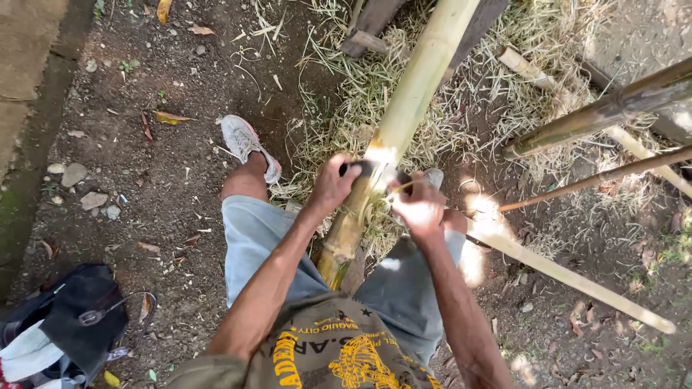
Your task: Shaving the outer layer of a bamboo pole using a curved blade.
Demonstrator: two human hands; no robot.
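A long green-yellow bamboo pole point(407, 101) slants from the top of the view down between my knees. A dark blade point(365, 168) lies across it where sunlight hits the stem. My left hand point(331, 184) is closed on the blade's left end, against the pole's left side. My right hand point(419, 207) is closed on the blade's other end, just right of the pole; that end is hidden by my fingers. Thin pale shavings curl off the pole under the blade.
Dry bamboo shavings point(360, 86) cover the ground around the pole. More bamboo poles point(605, 112) and a pale split strip point(577, 279) lie to the right. A black bag point(79, 313) sits lower left, with stones point(73, 174) by a concrete edge. My white shoe point(245, 140) rests on dirt.
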